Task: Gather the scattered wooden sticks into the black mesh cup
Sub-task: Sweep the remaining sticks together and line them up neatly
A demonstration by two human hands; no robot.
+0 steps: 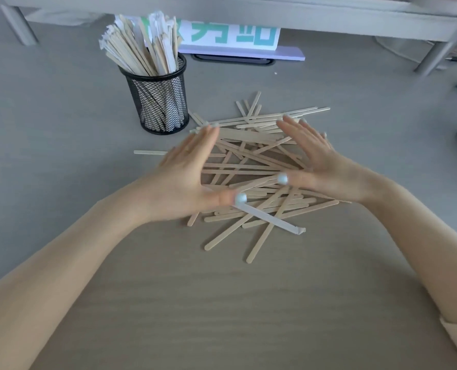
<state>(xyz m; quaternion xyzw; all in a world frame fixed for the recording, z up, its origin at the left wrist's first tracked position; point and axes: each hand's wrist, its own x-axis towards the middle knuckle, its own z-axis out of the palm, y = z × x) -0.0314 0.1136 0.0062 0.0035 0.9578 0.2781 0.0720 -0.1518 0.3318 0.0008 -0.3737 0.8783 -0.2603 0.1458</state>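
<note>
A loose pile of flat wooden sticks (248,158) lies criss-crossed on the table's middle. One paper-wrapped stick (272,218) sticks out at the pile's near side. My left hand (184,172) and my right hand (318,161) stand on edge at either side of the pile, fingers straight and together, thumbs pointing inward over the sticks. Neither hand holds anything. The black mesh cup (159,102) stands upright at the pile's far left, holding several sticks (142,46), some in white paper wrappers.
A single stick (150,152) lies apart to the left of the pile. A white sign with green characters (230,36) on a lilac base stands behind, under a grey shelf (248,9) on legs. Pale objects sit at the right edge.
</note>
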